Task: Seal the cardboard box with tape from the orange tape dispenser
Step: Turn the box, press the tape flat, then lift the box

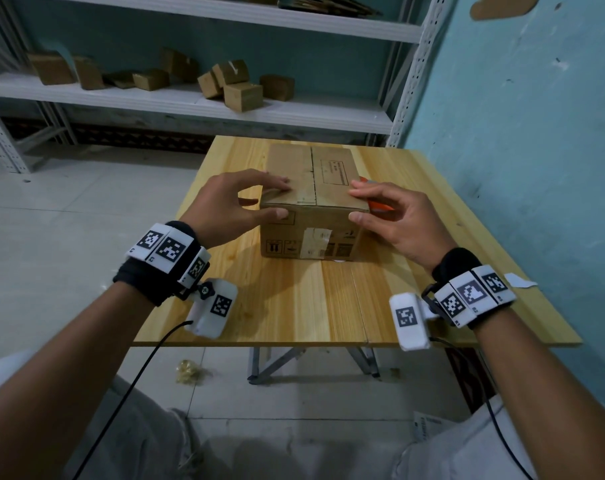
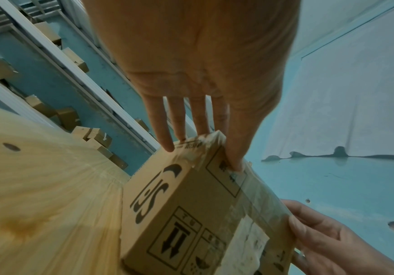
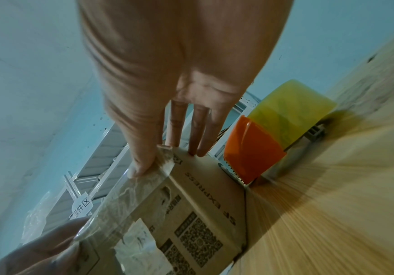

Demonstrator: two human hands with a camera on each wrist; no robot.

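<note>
A closed cardboard box (image 1: 315,233) stands on the middle of the wooden table (image 1: 294,299). My left hand (image 1: 282,201) lies on its near left top corner, fingers flat on the lid and thumb on the front face. My right hand (image 1: 356,205) mirrors that on the near right corner. The wrist views show a strip of clear tape (image 3: 125,201) along the box's (image 3: 203,204) top front edge, under both thumbs. The orange tape dispenser (image 1: 380,206) rests on the table right of the box, behind my right hand; in the right wrist view the dispenser (image 3: 252,150) carries a yellowish roll.
A white metal shelf (image 1: 190,102) behind the table holds several small cardboard boxes. A turquoise wall (image 1: 519,150) runs close along the table's right side. A white paper scrap (image 1: 519,280) lies near the right edge. Bare wood stretches between the box and the near edge.
</note>
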